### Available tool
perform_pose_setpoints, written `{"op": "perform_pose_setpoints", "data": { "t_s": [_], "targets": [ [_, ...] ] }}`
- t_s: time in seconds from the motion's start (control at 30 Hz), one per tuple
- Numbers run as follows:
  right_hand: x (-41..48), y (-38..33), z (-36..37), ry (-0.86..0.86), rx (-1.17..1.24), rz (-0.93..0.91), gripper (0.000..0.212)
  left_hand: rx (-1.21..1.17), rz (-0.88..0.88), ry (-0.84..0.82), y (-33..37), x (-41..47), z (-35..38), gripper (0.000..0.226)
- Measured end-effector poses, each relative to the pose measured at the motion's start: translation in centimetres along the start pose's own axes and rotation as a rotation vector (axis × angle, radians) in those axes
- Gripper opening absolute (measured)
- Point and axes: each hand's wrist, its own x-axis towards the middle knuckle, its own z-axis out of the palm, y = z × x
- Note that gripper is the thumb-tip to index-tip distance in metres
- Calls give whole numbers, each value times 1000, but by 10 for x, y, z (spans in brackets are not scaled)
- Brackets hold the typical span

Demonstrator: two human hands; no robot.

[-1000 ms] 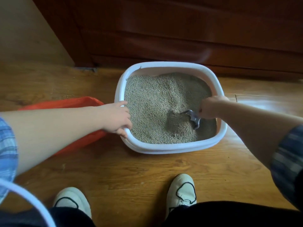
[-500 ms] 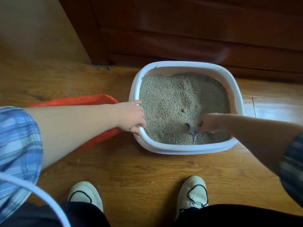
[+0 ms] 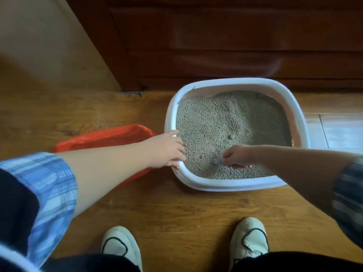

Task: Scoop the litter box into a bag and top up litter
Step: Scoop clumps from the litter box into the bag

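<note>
My left grip clamps the litter box rim to steady it, while my right grip, closed around the scoop, digs near the orange bag.

Home interior: wooden floor, dark wooden cabinet, litter box.

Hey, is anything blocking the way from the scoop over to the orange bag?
The left hand grips the litter box's left rim, and its forearm lies over the orange bag, right between the scoop in the right hand and the bag.
</note>
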Motion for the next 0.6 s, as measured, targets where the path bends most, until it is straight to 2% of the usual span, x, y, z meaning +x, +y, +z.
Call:
{"op": "perform_pose_setpoints", "data": {
  "t_s": [0.07,0.2,0.37,0.5,0.6],
  "targets": [
    [1,3,2,13,42,-6,33,-1,21,71,-1,-2,7,44],
    [1,6,0,55,75,-23,31,8,62,28,-11,6,8,46],
    [-3,8,-10,84,107,-9,29,-26,35,44,-12,6,14,38],
    [-8,12,-17,140,195,-14,30,6,14,-62,-10,9,7,43],
    [-12,15,-23,167,282,-22,30,-14,32,-43,-11,8,6,44]
  ]
}}
